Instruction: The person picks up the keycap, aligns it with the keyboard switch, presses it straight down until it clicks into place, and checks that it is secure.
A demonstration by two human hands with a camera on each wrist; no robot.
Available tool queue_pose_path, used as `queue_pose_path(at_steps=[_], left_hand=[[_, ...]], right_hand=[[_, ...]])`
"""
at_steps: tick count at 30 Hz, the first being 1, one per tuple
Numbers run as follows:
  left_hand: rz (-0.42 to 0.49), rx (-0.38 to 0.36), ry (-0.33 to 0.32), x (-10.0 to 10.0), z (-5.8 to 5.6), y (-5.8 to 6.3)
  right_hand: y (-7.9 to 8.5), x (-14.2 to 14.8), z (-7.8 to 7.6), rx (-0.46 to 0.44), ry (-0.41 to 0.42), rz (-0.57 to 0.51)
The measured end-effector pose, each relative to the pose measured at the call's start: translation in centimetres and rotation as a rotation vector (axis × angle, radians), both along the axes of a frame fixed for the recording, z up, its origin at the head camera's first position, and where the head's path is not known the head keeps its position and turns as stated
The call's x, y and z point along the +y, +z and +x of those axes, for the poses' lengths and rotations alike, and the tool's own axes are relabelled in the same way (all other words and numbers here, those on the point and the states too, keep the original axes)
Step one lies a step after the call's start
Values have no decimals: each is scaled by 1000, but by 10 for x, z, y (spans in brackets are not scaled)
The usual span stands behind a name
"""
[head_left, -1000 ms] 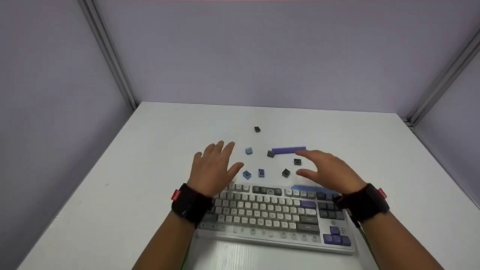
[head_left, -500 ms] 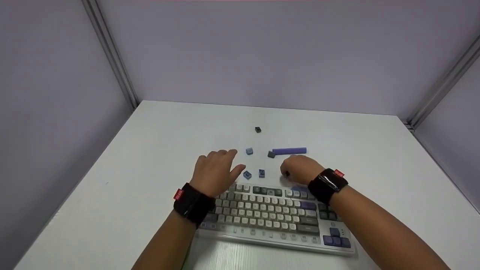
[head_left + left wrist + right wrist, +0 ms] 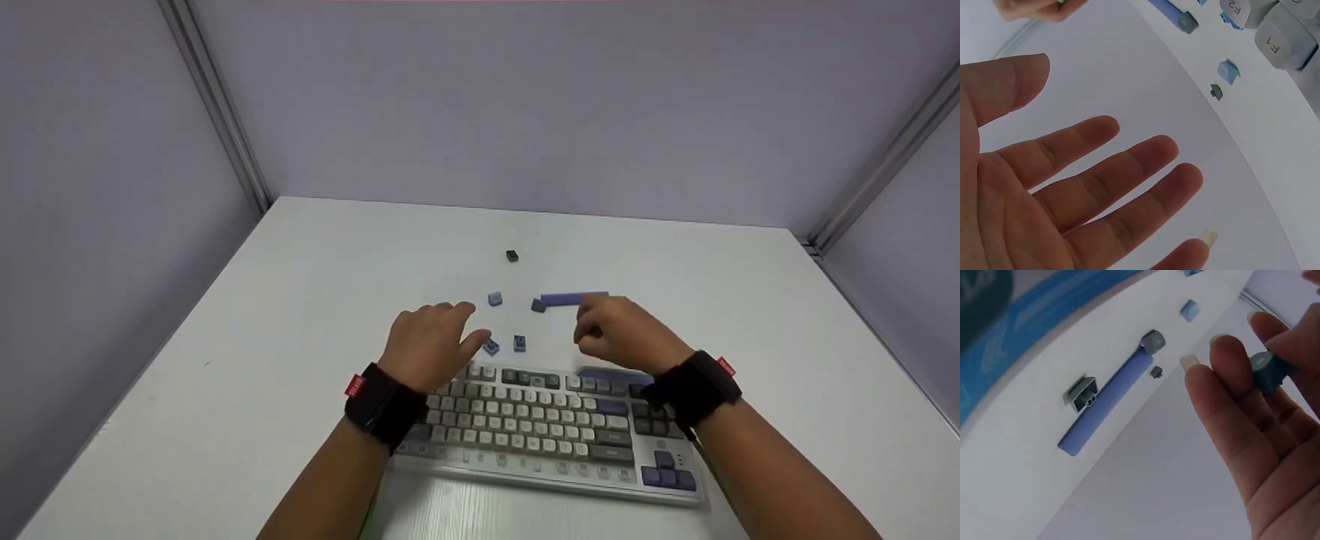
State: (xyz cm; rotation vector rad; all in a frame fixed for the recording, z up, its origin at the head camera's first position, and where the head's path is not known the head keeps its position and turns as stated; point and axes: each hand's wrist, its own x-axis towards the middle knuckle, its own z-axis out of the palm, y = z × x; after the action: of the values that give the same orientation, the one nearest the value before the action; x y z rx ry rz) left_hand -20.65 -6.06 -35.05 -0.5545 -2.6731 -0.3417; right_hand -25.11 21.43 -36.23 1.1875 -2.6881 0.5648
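Note:
My right hand (image 3: 630, 334) is raised beyond the keyboard's upper right side. Its thumb and fingers pinch a dark grey keycap (image 3: 1266, 371), seen in the right wrist view and hidden by the hand in the head view. Palm down, my left hand (image 3: 431, 345) hovers by the keyboard's upper left part, holding nothing; the left wrist view has its fingers (image 3: 1112, 185) spread and relaxed. Two blue keycaps (image 3: 520, 343) lie near its thumb, one partly covered. A long purple spacebar keycap (image 3: 564, 299) lies on the table, close to a grey keycap (image 3: 538, 305).
The keyboard (image 3: 517, 427), with white, grey and purple keys, lies in front. Farther back are a light blue keycap (image 3: 495, 299) and a dark keycap (image 3: 512, 256). Another dark keycap (image 3: 1084, 395) sits beside the spacebar. Grey panels (image 3: 525, 112) enclose the white table (image 3: 262, 337).
My right hand reached down and left, closed on a dark keycap beyond the keyboard, then lifted it slightly back to the right. My left hand's fingers lowered a little, otherwise staying in place.

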Motion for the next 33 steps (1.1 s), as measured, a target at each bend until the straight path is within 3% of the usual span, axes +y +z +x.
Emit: queue_pose_path(at_steps=[3,10,16,20,25,33], left_hand=[[18,-19,-24,-1,-1,0],[58,-132,-113,-1,-1,-1],[230,-277,-383,14,9,4],[295,-257,-515,21,17,10],[294,-206,-554,24,18,13],[274,-187,-560,28,18,13]], right_hand=[[1,11,12,-29,32,-143],[12,17,40,-128,-14,-422],[25,6,60,-196,-36,-569],[27,0,63,-315,-5,-647],[27,-3,62,-459,10,-737],[24,-1,68,-379,10,-662]])
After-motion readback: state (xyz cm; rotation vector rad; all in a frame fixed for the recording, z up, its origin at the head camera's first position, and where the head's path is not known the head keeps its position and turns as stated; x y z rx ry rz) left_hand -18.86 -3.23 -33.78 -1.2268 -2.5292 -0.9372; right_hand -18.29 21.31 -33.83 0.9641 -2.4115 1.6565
